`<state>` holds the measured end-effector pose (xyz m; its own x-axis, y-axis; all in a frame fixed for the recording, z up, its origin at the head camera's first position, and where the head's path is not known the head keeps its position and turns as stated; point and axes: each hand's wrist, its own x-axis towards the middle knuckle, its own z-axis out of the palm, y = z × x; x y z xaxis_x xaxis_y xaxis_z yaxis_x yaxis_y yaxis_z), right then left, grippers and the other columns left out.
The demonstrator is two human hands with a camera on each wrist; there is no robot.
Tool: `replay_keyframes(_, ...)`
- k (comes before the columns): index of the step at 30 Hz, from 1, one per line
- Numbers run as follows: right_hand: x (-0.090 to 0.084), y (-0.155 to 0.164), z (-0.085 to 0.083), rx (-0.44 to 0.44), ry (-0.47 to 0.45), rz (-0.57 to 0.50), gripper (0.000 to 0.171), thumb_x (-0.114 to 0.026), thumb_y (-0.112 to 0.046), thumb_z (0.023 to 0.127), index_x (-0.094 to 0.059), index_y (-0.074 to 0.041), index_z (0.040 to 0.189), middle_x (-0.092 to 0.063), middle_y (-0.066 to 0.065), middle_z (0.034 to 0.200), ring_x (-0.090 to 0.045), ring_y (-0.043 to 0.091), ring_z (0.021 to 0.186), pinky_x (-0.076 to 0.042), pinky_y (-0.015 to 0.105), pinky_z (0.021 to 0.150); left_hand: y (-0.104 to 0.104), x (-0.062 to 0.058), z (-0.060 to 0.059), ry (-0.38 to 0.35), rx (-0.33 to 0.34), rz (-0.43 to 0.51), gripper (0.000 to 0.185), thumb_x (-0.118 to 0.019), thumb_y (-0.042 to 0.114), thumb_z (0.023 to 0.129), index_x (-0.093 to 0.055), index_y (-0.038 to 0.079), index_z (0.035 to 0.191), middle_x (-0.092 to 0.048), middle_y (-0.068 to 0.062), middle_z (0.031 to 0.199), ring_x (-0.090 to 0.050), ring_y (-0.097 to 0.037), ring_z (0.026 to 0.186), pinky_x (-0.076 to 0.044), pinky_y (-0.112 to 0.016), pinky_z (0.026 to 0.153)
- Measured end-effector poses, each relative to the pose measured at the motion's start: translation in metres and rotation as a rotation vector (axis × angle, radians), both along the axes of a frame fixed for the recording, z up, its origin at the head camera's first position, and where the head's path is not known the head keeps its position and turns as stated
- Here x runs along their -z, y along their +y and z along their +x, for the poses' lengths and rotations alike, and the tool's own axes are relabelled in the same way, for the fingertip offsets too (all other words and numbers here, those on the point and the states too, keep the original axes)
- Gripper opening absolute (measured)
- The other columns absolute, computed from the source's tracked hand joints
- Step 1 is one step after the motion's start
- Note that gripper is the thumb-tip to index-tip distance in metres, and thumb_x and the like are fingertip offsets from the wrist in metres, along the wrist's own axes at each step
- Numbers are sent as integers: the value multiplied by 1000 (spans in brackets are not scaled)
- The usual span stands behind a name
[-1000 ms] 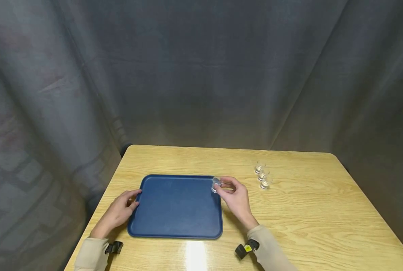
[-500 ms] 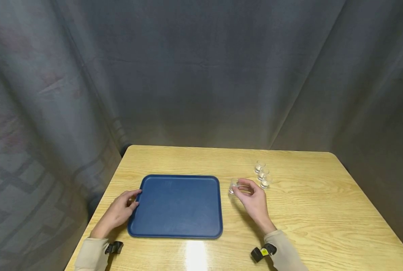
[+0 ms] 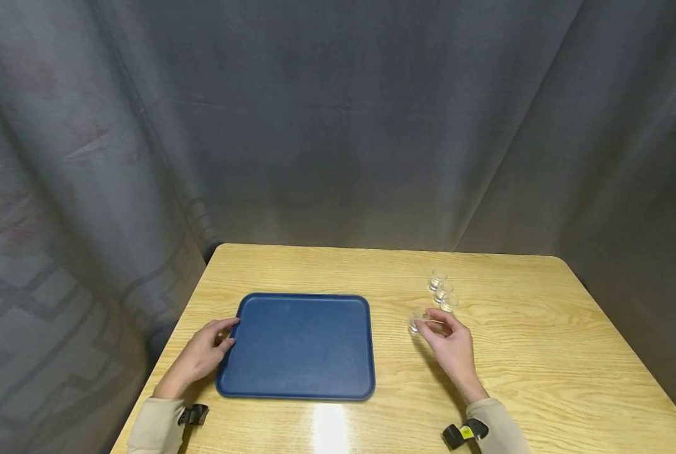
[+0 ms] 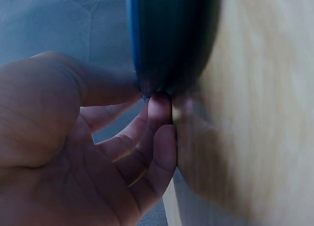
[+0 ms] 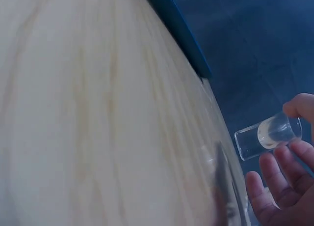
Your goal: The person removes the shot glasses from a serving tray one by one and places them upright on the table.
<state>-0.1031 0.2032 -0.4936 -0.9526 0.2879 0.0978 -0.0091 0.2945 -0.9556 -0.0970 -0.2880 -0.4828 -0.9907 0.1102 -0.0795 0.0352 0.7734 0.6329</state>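
Blue tray [image 3: 296, 345] flat on the wooden table [image 3: 542, 353] in the head view, nothing on it. Left hand [image 3: 202, 354] at its left edge, thumb over the rim, fingers curled beneath. Small clear glass [image 3: 417, 319] pinched in the right hand [image 3: 450, 343], between the tray and three more small glasses [image 3: 442, 292] in a short row just beyond; whether lifted or resting on the wood, impossible to tell. Grey curtain [image 3: 338, 126] behind everything.

From the left wrist: tray edge [image 4: 167, 44] close and blurred, thumb and fingers [image 4: 159, 113] clamped on it, tabletop [image 4: 265, 108] beside.

From the right wrist: glass [image 5: 267, 135] held tilted clear of the wood [image 5: 98, 113], seemingly empty, between fingertips [image 5: 289, 159] and a thumb cut off by the frame; tray corner [image 5: 186, 39] well apart.
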Motion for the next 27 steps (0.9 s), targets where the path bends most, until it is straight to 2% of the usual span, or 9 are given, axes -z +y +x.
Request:
replay_keyframes(8, 2, 23, 2, 47, -33, 50, 38, -83, -16, 94, -72, 2, 127, -73, 20, 123, -66, -13, 86, -54, 12, 70, 0, -1, 0, 4, 4, 4, 46, -62, 5, 104, -57, -3, 149, -65, -23, 131, -60, -24, 98, -51, -43, 87)
replay_keyframes(15, 3, 40, 2, 115, -47, 64, 38, -83, -17, 94, -73, 1, 126, -76, 9, 115, -66, -14, 83, -54, 10, 71, -1, 0, -1, 4, 9, -4, 46, -63, 7, 105, -57, -3, 149, -66, -21, 130, -59, -23, 97, -50, -42, 86)
replay_keyframes(22, 5, 50, 2, 141, -70, 78, 40, -82, -16, 95, -72, 2, 128, -73, 26, 125, -63, -17, 81, -52, 9, 71, -1, 2, -2, -6, 2, -4, 46, -62, 7, 105, -57, -2, 150, -65, -23, 133, -61, -25, 101, -52, -45, 89)
replay_keyframes(27, 6, 53, 1, 159, -70, 89, 39, -82, -15, 94, -72, 2, 128, -74, 24, 123, -62, -18, 80, -52, 8, 71, 0, 1, -1, -4, 3, 6, 46, -62, 6, 105, -57, -3, 149, -64, -24, 134, -62, -26, 102, -53, -47, 90)
